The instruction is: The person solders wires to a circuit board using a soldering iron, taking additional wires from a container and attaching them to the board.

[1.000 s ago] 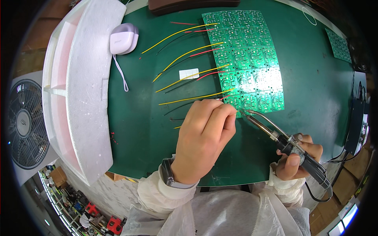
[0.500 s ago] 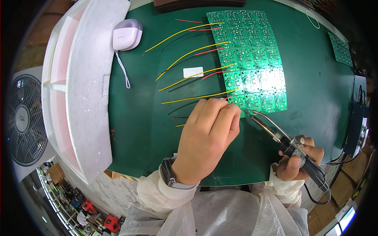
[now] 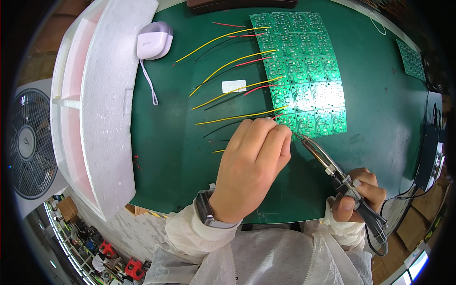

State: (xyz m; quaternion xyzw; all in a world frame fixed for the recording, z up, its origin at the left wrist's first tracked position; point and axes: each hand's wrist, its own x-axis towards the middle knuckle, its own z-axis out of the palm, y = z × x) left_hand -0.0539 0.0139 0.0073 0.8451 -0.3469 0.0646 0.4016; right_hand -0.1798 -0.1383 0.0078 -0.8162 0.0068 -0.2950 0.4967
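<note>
My left hand (image 3: 254,166) is pinched closed at the near left corner of a green circuit board panel (image 3: 304,71). A yellow wire (image 3: 218,151) and a dark wire (image 3: 217,140) run under it toward its fingertips; the pinch itself is mostly hidden, and which wire it grips is unclear. My right hand (image 3: 358,194) is wrapped round a soldering iron (image 3: 344,183) with a thin metal tube along its shaft. The iron's tip meets the panel's near left corner, just beside my left fingertips. Yellow, red and black wires fan out leftward from the panel's left edge.
A green mat (image 3: 180,166) covers the table. On it lie a white label piece (image 3: 233,86) and a lilac case (image 3: 154,42) with a strap. A white foam tray (image 3: 107,95) stands left, beside a fan (image 3: 31,142). Another circuit board (image 3: 411,59) lies far right.
The soldering iron's handle has swung slightly left and downward with my right hand, while its tip stays near the panel's corner. My left hand has barely moved.
</note>
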